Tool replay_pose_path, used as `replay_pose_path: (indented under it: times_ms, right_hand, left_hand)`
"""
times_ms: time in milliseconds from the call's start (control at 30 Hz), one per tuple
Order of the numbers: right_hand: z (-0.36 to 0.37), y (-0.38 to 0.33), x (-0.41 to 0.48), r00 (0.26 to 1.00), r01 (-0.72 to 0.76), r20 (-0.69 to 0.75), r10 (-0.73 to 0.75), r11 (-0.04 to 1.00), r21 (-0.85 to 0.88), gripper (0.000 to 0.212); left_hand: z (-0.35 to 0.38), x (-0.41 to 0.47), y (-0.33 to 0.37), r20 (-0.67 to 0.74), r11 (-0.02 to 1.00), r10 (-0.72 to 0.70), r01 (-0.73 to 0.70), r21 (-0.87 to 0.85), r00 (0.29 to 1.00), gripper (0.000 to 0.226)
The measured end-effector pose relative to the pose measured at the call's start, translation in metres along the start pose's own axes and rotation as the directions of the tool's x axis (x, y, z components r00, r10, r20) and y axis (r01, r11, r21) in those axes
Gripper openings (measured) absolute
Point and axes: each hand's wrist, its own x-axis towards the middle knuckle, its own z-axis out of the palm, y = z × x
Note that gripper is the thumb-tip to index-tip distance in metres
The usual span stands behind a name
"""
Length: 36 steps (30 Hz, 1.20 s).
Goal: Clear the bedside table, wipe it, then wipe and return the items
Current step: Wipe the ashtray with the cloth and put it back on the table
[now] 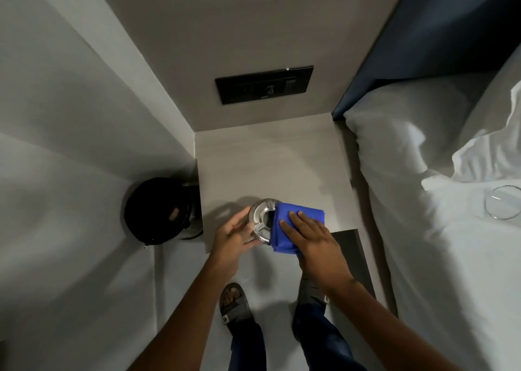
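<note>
A round glass ashtray (260,220) sits at the front edge of the pale bedside table (270,167). My left hand (232,236) grips its left rim. A folded blue cloth (296,218) covers the ashtray's right half. My right hand (308,239) lies flat on the cloth, fingers spread, pressing it onto the ashtray. An empty drinking glass (503,205) lies on the white bed sheet at the right.
A black round bin (158,211) stands on the floor left of the table. A black switch panel (265,84) is on the wall behind. The bed with a white pillow (394,133) borders the table's right side. My sandalled feet (234,303) are below.
</note>
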Motion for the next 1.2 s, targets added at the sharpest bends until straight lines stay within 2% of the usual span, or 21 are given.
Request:
replay_pose_path:
  times_ms: [67, 133, 200, 233, 333, 467, 567, 633, 667, 733, 767, 800, 833, 867, 933, 1033, 1200]
  right_hand:
    - [0.005, 0.003, 0.008, 0.993, -0.097, 0.075, 0.094, 0.995, 0.038, 0.064]
    - [0.011, 0.008, 0.012, 0.983, -0.171, 0.088, 0.164, 0.982, 0.083, 0.061]
    - [0.014, 0.009, 0.015, 0.978, -0.204, 0.074, 0.196, 0.971, 0.123, 0.06]
    - [0.016, 0.009, 0.015, 0.976, -0.214, 0.068, 0.206, 0.965, 0.153, 0.061]
    - [0.029, 0.014, 0.022, 0.968, -0.249, 0.038, 0.247, 0.939, 0.236, 0.062]
    - [0.032, 0.017, 0.029, 0.96, -0.263, -0.011, 0.278, 0.919, 0.294, 0.06]
    - [0.026, 0.013, 0.034, 0.951, -0.281, -0.031, 0.309, 0.897, 0.34, 0.06]
    - [0.02, 0.011, 0.038, 0.947, -0.286, -0.034, 0.318, 0.89, 0.356, 0.061]
    - [0.017, 0.011, 0.041, 0.946, -0.289, -0.034, 0.322, 0.888, 0.359, 0.062]
    - [0.013, 0.01, 0.048, 0.94, -0.304, -0.031, 0.34, 0.876, 0.374, 0.063]
    - [0.012, 0.011, 0.052, 0.936, -0.315, -0.027, 0.352, 0.869, 0.382, 0.062]
    - [0.011, 0.011, 0.055, 0.933, -0.325, -0.022, 0.36, 0.864, 0.385, 0.061]
    - [0.01, 0.011, 0.058, 0.932, -0.327, -0.02, 0.362, 0.865, 0.38, 0.06]
    - [0.011, 0.011, 0.06, 0.934, -0.326, -0.017, 0.358, 0.867, 0.377, 0.06]
    - [0.012, 0.01, 0.062, 0.935, -0.322, -0.012, 0.353, 0.865, 0.384, 0.061]
    - [0.014, 0.011, 0.062, 0.937, -0.31, -0.029, 0.348, 0.866, 0.393, 0.059]
    - [0.014, 0.018, 0.061, 0.936, -0.306, -0.041, 0.349, 0.867, 0.393, 0.059]
  left_hand:
    - [-0.013, 0.017, 0.0, -0.061, 0.999, 0.004, -0.001, 0.045, 0.998, 0.038]
    - [-0.027, 0.043, 0.005, -0.164, 0.998, 0.018, -0.007, 0.067, 0.986, 0.043]
    - [-0.041, 0.074, 0.015, -0.261, 0.989, 0.091, -0.055, 0.14, 0.961, 0.049]
    - [-0.047, 0.088, 0.021, -0.285, 0.968, 0.159, -0.092, 0.235, 0.945, 0.052]
    - [-0.054, 0.13, 0.031, -0.23, 0.86, 0.333, -0.194, 0.473, 0.914, 0.056]
    - [-0.054, 0.158, 0.035, -0.235, 0.723, 0.435, -0.181, 0.667, 0.869, 0.055]
    - [-0.056, 0.163, 0.03, -0.095, 0.585, 0.407, -0.18, 0.791, 0.909, 0.055]
    - [-0.06, 0.159, 0.028, -0.021, 0.429, 0.358, -0.145, 0.892, 0.933, 0.056]
    - [-0.062, 0.156, 0.026, 0.029, 0.306, 0.389, -0.159, 0.938, 0.921, 0.056]
    - [-0.067, 0.148, 0.017, 0.244, -0.017, 0.491, -0.271, 0.963, 0.837, 0.056]
    - [-0.067, 0.143, 0.01, 0.365, -0.171, 0.479, -0.323, 0.931, 0.799, 0.057]
    - [-0.067, 0.139, 0.001, 0.448, -0.288, 0.417, -0.353, 0.89, 0.791, 0.06]
    - [-0.066, 0.136, -0.007, 0.47, -0.357, 0.337, -0.352, 0.866, 0.815, 0.062]
    - [-0.066, 0.134, -0.013, 0.443, -0.375, 0.266, -0.331, 0.866, 0.856, 0.065]
    - [-0.066, 0.14, -0.018, 0.355, -0.34, 0.211, -0.272, 0.9, 0.911, 0.069]
    - [-0.062, 0.158, -0.006, 0.284, -0.322, 0.235, -0.201, 0.925, 0.93, 0.074]
    - [-0.055, 0.19, 0.03, 0.172, -0.253, 0.15, -0.13, 0.959, 0.974, 0.075]
